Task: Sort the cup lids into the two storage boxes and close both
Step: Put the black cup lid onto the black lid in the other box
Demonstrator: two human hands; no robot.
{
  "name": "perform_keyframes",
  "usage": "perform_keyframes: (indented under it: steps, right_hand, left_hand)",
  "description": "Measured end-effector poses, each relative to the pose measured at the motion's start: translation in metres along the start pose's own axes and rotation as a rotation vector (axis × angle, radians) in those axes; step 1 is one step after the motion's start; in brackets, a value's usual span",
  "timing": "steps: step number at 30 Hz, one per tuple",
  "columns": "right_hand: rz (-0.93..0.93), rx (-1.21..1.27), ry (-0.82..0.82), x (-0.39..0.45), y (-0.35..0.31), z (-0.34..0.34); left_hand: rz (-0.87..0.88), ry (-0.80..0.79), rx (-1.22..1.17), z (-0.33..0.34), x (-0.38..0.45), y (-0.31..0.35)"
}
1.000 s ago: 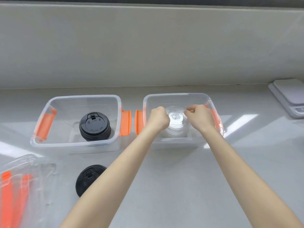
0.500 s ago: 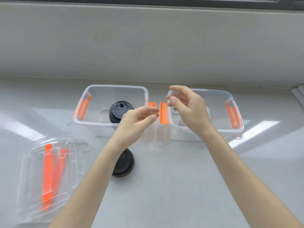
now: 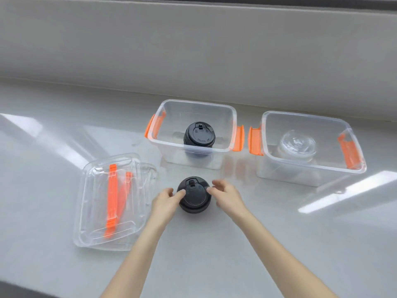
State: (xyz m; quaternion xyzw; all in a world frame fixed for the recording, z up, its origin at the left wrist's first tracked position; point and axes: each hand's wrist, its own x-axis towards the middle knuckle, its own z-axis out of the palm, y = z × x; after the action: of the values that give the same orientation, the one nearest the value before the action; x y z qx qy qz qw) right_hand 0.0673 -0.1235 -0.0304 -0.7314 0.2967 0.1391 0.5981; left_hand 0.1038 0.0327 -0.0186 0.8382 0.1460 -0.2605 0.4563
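Both hands close in on a black cup lid (image 3: 194, 197) lying on the counter: the left hand (image 3: 165, 201) touches its left edge with spread fingers, and the right hand (image 3: 227, 195) has its fingertips at the right edge, fingers loosely apart. Neither has clamped it, and the lid is not lifted.

Straight beyond the grip stands the left storage box (image 3: 191, 108), clear with orange latches, open, holding a stack of black lids (image 3: 199, 134). Beyond and to the right of the grip stands the right storage box (image 3: 311, 123), also open, with a stack of clear lids (image 3: 297, 144) inside. The two boxes sit just beside each other, their inner latches nearly meeting.

Left of the grip lie the box covers (image 3: 113, 201), two clear ones stacked with orange strips, resting flat on the counter.

The counter (image 3: 279, 244) is pale grey and glossy, with bright streaks of reflected light. Behind the boxes rises a plain light wall (image 3: 193, 50).

Count: two boxes, two covers, one loose black lid; how many lids are in each stack cannot be told.
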Motion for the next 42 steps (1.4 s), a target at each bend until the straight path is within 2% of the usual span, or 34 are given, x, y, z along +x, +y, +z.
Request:
perform_keyframes:
  steps: [5,7,11,13,17,21,25,29,35,39,42]
  right_hand:
    - [0.070,0.099,0.028,0.006,-0.001,0.012]
    - [0.098,0.141,0.039,0.007,-0.001,0.015]
    - [0.125,0.199,0.012,-0.001,-0.007,0.008]
    - [0.083,0.187,0.002,-0.012,-0.015,0.003]
    - [-0.135,0.176,-0.037,-0.040,-0.044,-0.008]
    - [-0.291,0.192,0.052,-0.044,-0.084,-0.021]
    - [-0.376,0.214,0.140,-0.025,-0.124,-0.036]
    - [-0.331,0.158,0.208,0.006,-0.149,-0.044]
    - [-0.202,-0.134,0.296,0.043,-0.158,-0.040]
    - [-0.163,-0.308,0.285,0.055,-0.158,-0.036]
    - [-0.136,-0.343,0.254,0.062,-0.158,-0.033]
  left_hand:
    - [-0.034,-0.022,-0.169,0.009,0.006,-0.005]
    - [-0.034,0.017,-0.241,0.012,0.006,-0.005]
    - [-0.021,0.018,-0.302,0.008,0.000,-0.003]
    - [0.029,0.008,-0.306,-0.001,-0.010,0.000]
    - [0.182,0.057,-0.344,-0.028,-0.034,0.023]
    - [0.348,0.086,-0.377,-0.052,-0.040,0.068]
    - [0.451,0.111,-0.319,-0.060,-0.019,0.115]
    - [0.502,0.119,-0.230,-0.054,0.019,0.148]
    - [0.460,0.068,-0.022,-0.029,0.068,0.166]
    - [0.430,0.058,0.069,-0.017,0.086,0.164]
    - [0.407,0.071,0.144,-0.015,0.090,0.161]
